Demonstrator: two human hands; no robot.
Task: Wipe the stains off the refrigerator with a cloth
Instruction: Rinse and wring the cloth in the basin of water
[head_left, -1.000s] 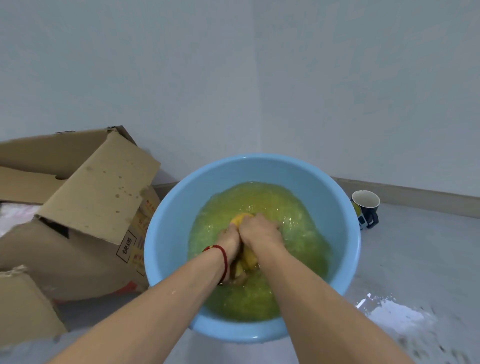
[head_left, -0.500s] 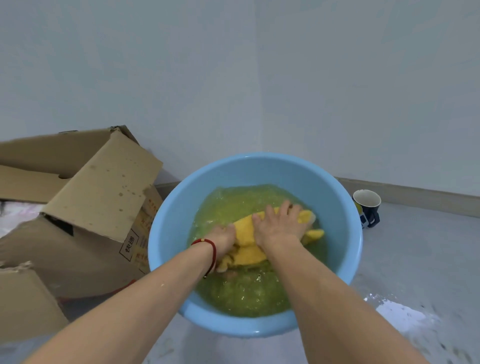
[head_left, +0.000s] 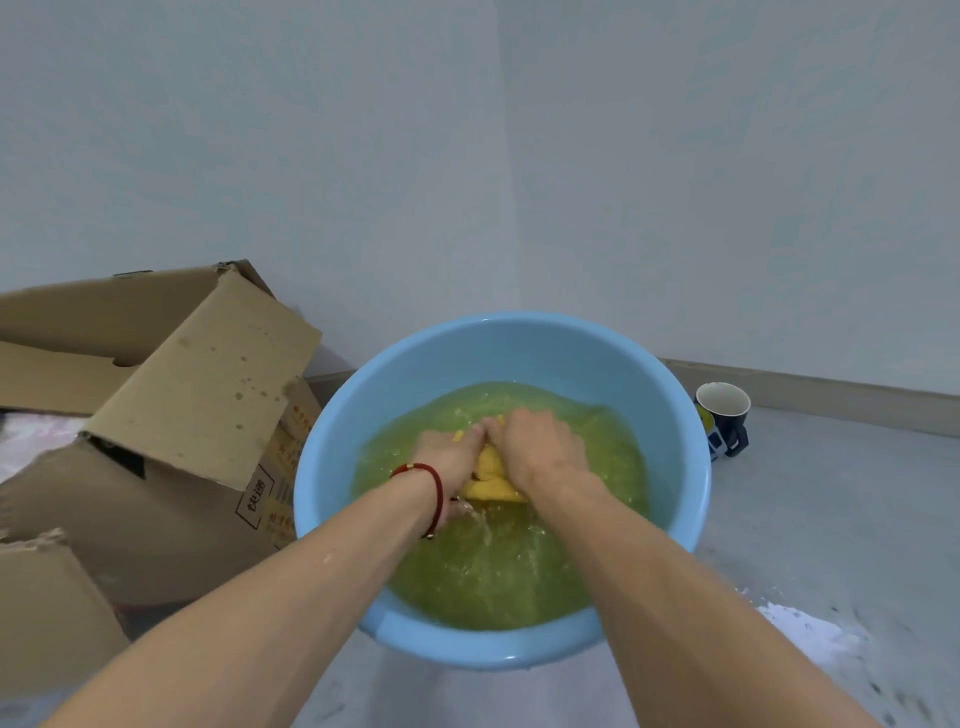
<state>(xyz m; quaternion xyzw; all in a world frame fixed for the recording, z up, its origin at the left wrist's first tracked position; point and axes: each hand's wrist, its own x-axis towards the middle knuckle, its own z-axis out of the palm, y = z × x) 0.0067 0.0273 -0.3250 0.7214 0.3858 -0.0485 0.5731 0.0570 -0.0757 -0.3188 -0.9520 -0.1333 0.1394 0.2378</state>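
A round basin (head_left: 675, 452) of smooth, pale blue plastic sits on a grey floor (head_left: 831, 519), about half full of yellow-green water (head_left: 493, 582) whose surface is rippled and splashing. In it lies 1 yellow cloth (head_left: 491, 475), soft and bunched into a wet lump near the middle of the basin. Both hands are in the water on the cloth. The left hand (head_left: 449, 460) has its fingers curled around the cloth's left side; a red cord bracelet (head_left: 434, 486) circles that wrist. The right hand (head_left: 540, 447) clamps over the cloth's top and right side, knuckles up, fingers bent into the fabric. The 2 hands touch at the fingertips.

Half a second ago the cloth was spread wider across the water, with the right hand's fingers splayed flat on it; now it is gathered tight between the hands and much less yellow shows. The water is more churned than it was then.

To the left, touching or just beside the basin, stands 1 large cardboard box (head_left: 171, 415), matte brown and crumpled, its flap speckled with dark wet spots and its side printed with characters. A 2nd piece of torn cardboard (head_left: 47, 608) stands at the lower left. To the right of the basin is 1 dark cup (head_left: 724, 418) with a white inside, close to the rim. A pale wet patch (head_left: 810, 631) glints on the floor at the lower right. 2 plain matte walls (head_left: 675, 182) meet in a corner behind the basin.
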